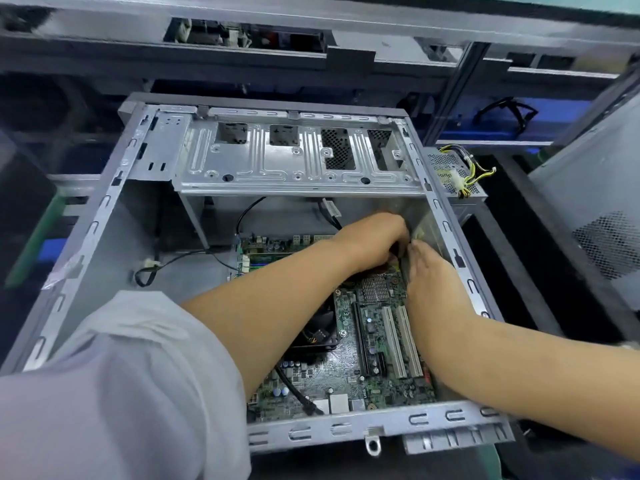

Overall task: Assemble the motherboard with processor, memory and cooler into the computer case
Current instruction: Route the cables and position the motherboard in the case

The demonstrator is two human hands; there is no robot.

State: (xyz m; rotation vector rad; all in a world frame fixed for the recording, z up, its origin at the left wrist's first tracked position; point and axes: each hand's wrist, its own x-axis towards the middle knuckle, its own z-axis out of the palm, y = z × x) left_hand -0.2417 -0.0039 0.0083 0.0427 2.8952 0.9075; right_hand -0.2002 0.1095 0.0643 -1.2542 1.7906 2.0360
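The open grey computer case [104, 216] lies on its side with the green motherboard [349, 372] inside it. The black cooler fan [320, 332] sits on the board, partly hidden under my left forearm. My left hand [375, 239] reaches to the board's far right corner, fingers curled down on something I cannot make out. My right hand [427, 268] lies along the board's right edge beside the case wall, its fingertips meeting the left hand's. A silver heatsink [375, 289] shows just below both hands.
A metal drive cage [294, 157] spans the far end of the case. Loose black cables [152, 268] lie on the case floor at left. A power supply with yellow wires [457, 174] sits outside at the right, and a grey side panel [599, 209] leans beyond it.
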